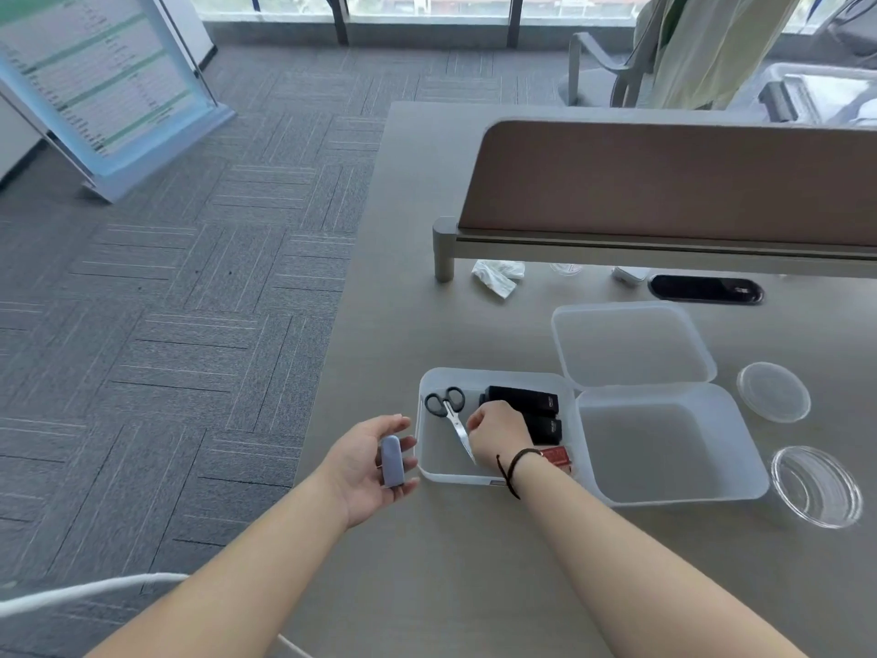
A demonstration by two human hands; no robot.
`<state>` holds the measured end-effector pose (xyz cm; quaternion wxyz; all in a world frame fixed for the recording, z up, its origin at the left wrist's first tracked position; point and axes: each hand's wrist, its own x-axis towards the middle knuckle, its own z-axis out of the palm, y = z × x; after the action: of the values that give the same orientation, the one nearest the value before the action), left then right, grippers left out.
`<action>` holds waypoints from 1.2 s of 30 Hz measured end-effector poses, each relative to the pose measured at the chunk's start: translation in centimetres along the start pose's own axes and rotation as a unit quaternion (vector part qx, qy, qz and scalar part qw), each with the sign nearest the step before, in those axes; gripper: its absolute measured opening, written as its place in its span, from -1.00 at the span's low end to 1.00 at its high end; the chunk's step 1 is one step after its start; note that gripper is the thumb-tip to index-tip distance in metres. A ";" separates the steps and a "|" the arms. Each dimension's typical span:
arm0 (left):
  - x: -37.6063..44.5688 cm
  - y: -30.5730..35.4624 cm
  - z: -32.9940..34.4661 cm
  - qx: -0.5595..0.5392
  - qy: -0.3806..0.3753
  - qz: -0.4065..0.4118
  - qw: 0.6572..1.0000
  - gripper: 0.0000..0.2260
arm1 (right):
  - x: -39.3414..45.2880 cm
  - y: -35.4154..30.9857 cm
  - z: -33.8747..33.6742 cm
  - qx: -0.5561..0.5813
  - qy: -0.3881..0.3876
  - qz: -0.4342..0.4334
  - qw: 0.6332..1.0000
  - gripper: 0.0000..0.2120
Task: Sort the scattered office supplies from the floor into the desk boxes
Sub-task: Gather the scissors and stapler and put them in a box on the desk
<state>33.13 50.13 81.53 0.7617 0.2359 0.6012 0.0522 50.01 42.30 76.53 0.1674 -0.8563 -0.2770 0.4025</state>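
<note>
Left hand [368,463] holds a grey-blue item [392,461] in a loosely curled palm, beside the left box [424,422]; this item is not yet sorted. The left box contains scissors [451,416], black packs [527,402] and a red pack [556,455]. Right hand [498,432], fingers curled, reaches into it; whether it grips anything cannot be determined. The other two boxes [664,439] hold nothing. No supplies show on the visible floor [166,301].

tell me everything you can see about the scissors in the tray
The scissors have black looped handles and plain metal blades, shut together. They lie flat in the left translucent plastic box, handles toward the far wall, tips pointing toward the person. The right hand is curled just beside the blades; whether it touches them cannot be told. Black boxes lie beside them in the same box.
</note>
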 end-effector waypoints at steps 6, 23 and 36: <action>0.0 0.0 0.0 -0.001 -0.006 0.004 1.000 -0.82 | -0.6 0.3 0.9 -0.107 0.020 -0.034 0.994 -0.79; 0.8 0.0 3.8 -0.033 -0.097 0.003 0.995 -0.54 | -4.0 -1.7 -2.7 0.231 -0.085 -0.111 0.963 -0.80; 1.0 0.8 3.6 0.015 -0.057 0.057 0.997 -0.59 | -0.8 0.3 -3.9 0.170 -0.047 -0.051 0.983 -0.83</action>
<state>36.91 50.13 81.61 0.7867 0.2837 0.5434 0.0732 52.68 41.34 79.31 0.3180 -0.7802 -0.2553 0.4744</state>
